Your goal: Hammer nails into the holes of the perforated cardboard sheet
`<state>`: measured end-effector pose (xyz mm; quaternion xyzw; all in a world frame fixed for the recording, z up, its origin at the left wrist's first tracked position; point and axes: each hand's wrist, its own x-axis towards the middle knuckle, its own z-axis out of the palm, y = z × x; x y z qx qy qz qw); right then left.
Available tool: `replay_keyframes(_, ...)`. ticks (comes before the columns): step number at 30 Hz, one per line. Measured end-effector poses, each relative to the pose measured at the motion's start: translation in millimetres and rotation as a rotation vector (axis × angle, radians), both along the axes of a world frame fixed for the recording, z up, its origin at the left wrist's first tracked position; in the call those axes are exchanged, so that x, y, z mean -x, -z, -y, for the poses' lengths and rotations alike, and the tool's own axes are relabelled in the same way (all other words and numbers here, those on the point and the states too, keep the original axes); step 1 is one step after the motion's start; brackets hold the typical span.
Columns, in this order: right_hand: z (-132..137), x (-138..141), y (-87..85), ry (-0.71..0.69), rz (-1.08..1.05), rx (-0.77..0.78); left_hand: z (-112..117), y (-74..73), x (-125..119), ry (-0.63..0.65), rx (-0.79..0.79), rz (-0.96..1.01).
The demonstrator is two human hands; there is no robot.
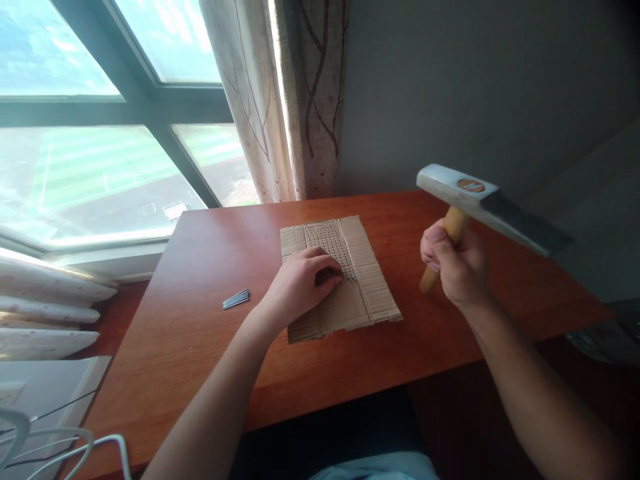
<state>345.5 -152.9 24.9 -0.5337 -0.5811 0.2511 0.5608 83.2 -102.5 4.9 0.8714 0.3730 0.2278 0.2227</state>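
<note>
My right hand (457, 260) is wrapped round the wooden handle of a hammer (453, 193), raised above the right part of the table. Its metal head has a blunt face to the left and a flat, tapering end to the right. My left hand (305, 280) rests on a piece of cardboard (383, 297), thumb and finger pinched together on what appears to be a nail, mostly hidden by the fingertips. Rows of small dark dots (325, 237) mark the cardboard just beyond my fingers. To the left of that hand, several nails (236, 299) lie side by side in a small bunch.
The reddish-brown wooden table (200, 253) stands against a grey wall (400, 100). A large window (90, 160) and a patterned curtain (320, 100) are behind it. White cables (120, 443) hang by the table's near left corner.
</note>
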Motion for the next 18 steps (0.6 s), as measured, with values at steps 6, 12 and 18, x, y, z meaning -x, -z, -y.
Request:
replay_keyframes(6,-25.3,14.9,11.0,0.09,-0.189,-0.15,-0.6,-0.2,1.3,0.007,-0.013,0.003)
replay_keyframes(12,-27.7,17.4,20.1,0.098,-0.208,-0.196,0.1,1.1,-0.1,0.01,-0.02,0.01)
replay_keyframes(18,-34.3,10.8,21.4,0.002,-0.344,-0.217,-4.9,-0.8,9.2,-0.016,-0.018,0.186)
